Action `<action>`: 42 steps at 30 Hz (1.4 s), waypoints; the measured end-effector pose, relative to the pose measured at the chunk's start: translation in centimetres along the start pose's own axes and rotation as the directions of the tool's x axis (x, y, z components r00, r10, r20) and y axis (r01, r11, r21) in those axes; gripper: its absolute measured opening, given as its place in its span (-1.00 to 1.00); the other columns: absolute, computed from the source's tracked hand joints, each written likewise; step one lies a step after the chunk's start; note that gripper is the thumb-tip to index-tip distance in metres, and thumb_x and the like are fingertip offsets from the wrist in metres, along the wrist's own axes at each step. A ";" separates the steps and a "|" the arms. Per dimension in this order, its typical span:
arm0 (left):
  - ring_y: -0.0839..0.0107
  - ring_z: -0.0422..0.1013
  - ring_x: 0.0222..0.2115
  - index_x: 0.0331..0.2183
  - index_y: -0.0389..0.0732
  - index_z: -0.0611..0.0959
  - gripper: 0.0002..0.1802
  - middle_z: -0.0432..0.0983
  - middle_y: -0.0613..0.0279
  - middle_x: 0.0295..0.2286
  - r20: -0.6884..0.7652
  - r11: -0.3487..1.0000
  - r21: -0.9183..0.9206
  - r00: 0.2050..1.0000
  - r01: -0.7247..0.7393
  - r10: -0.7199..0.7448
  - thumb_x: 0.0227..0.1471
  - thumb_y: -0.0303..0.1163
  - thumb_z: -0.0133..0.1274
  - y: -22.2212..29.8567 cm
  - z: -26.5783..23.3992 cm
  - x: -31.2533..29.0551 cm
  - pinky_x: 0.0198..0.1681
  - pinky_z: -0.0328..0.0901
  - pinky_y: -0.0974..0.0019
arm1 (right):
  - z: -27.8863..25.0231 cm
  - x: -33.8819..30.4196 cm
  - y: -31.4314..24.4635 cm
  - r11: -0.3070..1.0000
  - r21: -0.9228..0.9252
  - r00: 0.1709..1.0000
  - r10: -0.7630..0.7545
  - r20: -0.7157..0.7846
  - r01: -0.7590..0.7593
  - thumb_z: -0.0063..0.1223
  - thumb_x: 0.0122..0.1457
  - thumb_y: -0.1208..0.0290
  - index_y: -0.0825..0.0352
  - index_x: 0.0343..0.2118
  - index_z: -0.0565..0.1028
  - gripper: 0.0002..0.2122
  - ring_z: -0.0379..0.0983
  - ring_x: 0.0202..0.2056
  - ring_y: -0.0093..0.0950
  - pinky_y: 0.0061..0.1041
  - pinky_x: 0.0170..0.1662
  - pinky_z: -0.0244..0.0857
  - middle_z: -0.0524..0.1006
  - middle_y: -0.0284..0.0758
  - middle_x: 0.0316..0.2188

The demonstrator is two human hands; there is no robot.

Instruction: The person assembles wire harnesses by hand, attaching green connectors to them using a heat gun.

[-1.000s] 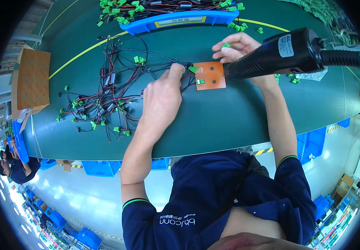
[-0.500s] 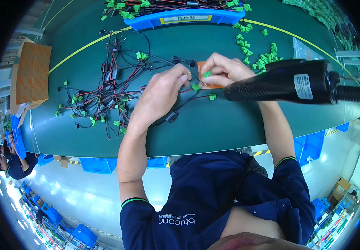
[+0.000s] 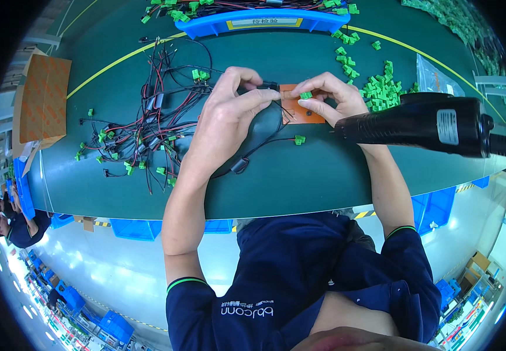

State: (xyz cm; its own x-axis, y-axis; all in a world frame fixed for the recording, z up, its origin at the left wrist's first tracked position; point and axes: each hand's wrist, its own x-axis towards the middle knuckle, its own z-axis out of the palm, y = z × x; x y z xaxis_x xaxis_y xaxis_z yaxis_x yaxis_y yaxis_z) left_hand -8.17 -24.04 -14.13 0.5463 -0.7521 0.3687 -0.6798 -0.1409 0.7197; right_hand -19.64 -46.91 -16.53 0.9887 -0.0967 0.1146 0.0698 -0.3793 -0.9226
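Observation:
My right hand pinches a small green terminal connector between thumb and fingers, above an orange board on the table. Facing it from the left, my left hand has thumb and forefinger closed on a thin wire, its tip beside the board's left edge. A black plug lies close to those fingers. Bare wire ends rest on the board's lower left. Below the hands, a cable with a black sleeve ends in another green connector.
Tangled black and red cables with green connectors spread over the left side. Loose green connectors lie at right, behind a black tubular tool. A blue bin of cables stands at the back, a cardboard box far left.
My left hand has moved up and its thumb now reaches the board's edge. The green connector under its fingertips no longer shows there. My right hand has shifted slightly right, uncovering more board.

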 end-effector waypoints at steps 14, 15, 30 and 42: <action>0.26 0.47 -0.52 -0.26 -0.31 0.67 -0.90 0.56 0.17 -0.48 0.152 0.976 -0.064 0.969 0.207 -0.195 0.15 -0.52 0.22 -0.7 1.1 -0.3 -0.39 0.37 0.24 | 0.6 -0.5 0.9 0.991 -0.027 0.986 -0.133 -0.101 0.131 0.36 0.12 0.59 0.34 -0.19 0.66 -0.82 0.53 -0.39 -0.60 -0.60 -0.30 0.42 0.61 -0.35 -0.35; 0.26 0.46 -0.48 -0.25 -0.32 0.67 -0.89 0.54 0.16 -0.45 0.143 0.986 -0.080 0.980 0.149 -0.136 0.13 -0.54 0.23 -0.9 1.1 -0.4 -0.36 0.37 0.24 | 0.7 -0.6 0.9 0.993 -0.017 0.987 -0.119 -0.112 0.118 0.35 0.12 0.60 0.34 -0.18 0.67 -0.81 0.54 -0.39 -0.59 -0.61 -0.30 0.43 0.62 -0.35 -0.35; 0.37 0.48 -0.45 -0.25 -0.34 0.75 -0.87 0.54 0.16 -0.41 0.125 0.979 -0.119 0.980 0.167 -0.152 0.09 -0.59 0.25 -0.9 1.0 -0.5 -0.36 0.38 0.29 | 0.6 -0.6 0.4 0.980 -0.146 0.988 -0.142 -0.062 0.131 0.38 0.13 0.55 0.31 -0.15 0.66 -0.78 0.61 -0.30 -0.54 -0.53 -0.20 0.52 0.67 -0.30 -0.32; 0.45 0.49 -0.54 -0.28 -0.39 0.74 -0.90 0.60 0.14 -0.42 0.059 0.967 -0.199 0.987 0.160 -0.151 0.09 -0.61 0.24 -0.4 1.2 -0.7 -0.45 0.38 0.34 | 1.2 -0.5 0.5 0.976 -0.080 0.978 -0.205 -0.036 0.202 0.34 0.12 0.62 0.34 -0.14 0.64 -0.77 0.61 -0.31 -0.50 -0.50 -0.19 0.52 0.65 -0.29 -0.27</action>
State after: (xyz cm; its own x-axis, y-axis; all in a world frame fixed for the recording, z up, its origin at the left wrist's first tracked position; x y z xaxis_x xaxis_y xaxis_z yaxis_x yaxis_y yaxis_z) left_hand -8.88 -24.27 -15.38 0.6129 -0.7590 0.2199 -0.4724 -0.1288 0.8719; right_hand -19.94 -45.91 -17.51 0.9480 -0.0498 0.3143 0.2569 -0.4633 -0.8482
